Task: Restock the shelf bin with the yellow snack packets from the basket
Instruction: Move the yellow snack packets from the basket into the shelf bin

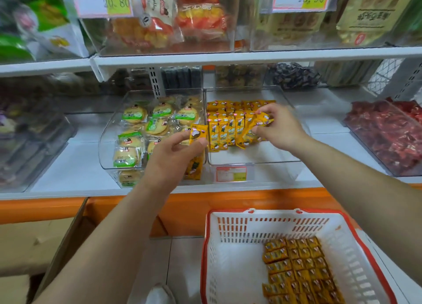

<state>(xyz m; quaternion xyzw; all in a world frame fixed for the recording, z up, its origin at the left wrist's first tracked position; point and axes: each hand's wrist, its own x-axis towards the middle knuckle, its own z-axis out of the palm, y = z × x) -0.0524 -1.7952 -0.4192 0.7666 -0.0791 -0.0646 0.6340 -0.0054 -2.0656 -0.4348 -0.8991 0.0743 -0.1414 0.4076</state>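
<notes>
- Basket (pixel 228 258): yellow snack packets (pixel 301 265) stacked at right side.
- Shelf bin (pixel 251 158): packets standing in rows.
- Left hand (pixel 175 153): fingers pinch one packet (pixel 198 134) beside bin.
- Right hand (pixel 277 126): fingers clamped on packets inside bin.

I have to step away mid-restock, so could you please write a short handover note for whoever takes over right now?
Left hand grips a few yellow packets by the shelf bin's left wall.
Right hand pinches a bunch at the rows' right end.
Done: rows fill the bin's back; its front is bare.
Left: the basket holds many spare packets.
</notes>
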